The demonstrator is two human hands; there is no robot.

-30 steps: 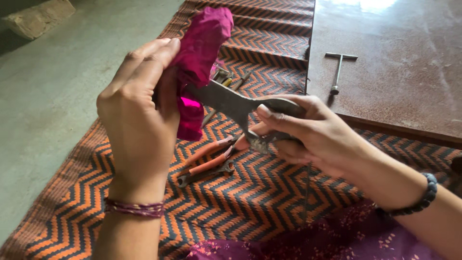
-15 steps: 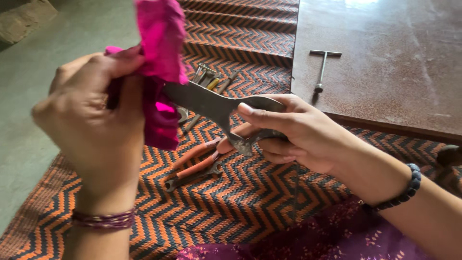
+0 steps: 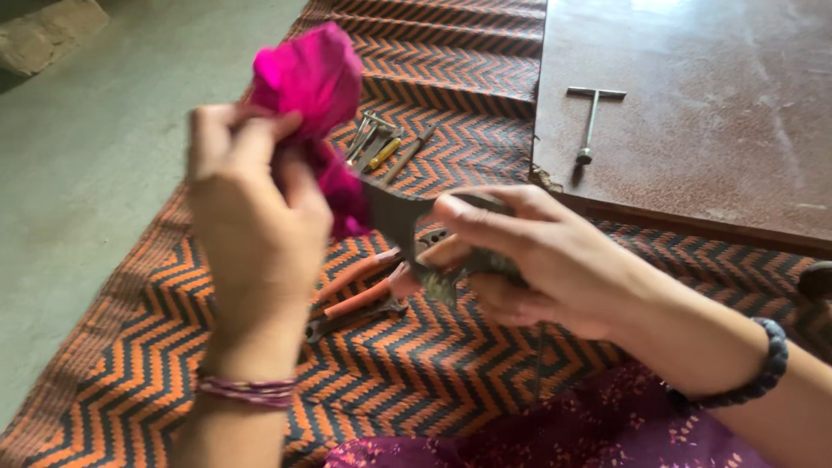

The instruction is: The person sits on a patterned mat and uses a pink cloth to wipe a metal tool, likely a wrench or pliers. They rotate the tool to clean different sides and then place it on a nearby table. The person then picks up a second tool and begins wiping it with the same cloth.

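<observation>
No containers showing in this view; everything is lying loose on the mat (image 3: 485, 381) or being held.

Going L to R: concrete floor (image 3: 95, 182) at far L, w/ a stone block (image 3: 48, 39) in the top L corner. Left hand (image 3: 251, 225) is raised, back to camera, fingers closing around a bright pink cloth (image 3: 312, 82), which is bunching above and behind the fingers & pressing against the grey metal tool (image 3: 407, 230). Right hand (image 3: 537, 260) is gripping that tool's other end, fingers wrapping over it; the tool is being held up above the mat, between the two hands, blurred. Under the hands, pliers (image 3: 360, 299) w/ orange grips are lying on the mat. Further up the mat, a small bunch of hand tools (image 3: 381, 147), one w/ a yellow handle; exact number hard to tell. At R, a T-handle tool (image 3: 592, 121) is lying on the brown table (image 3: 719, 113).

Vs half a sec ago: left hand is sitting more central & the cloth is now bunching higher w/ less of it hanging down over the tool; more of the tool bunch is showing beyond the cloth. Right hand is keeping its grip.

Counts: 2 hands, 1 cloth, 1 held tool, 1 pliers, 1 T-handle tool, 1 beaded bracelet (image 3: 763, 368) on R wrist, thread bangles (image 3: 247, 390) on L wrist.
</observation>
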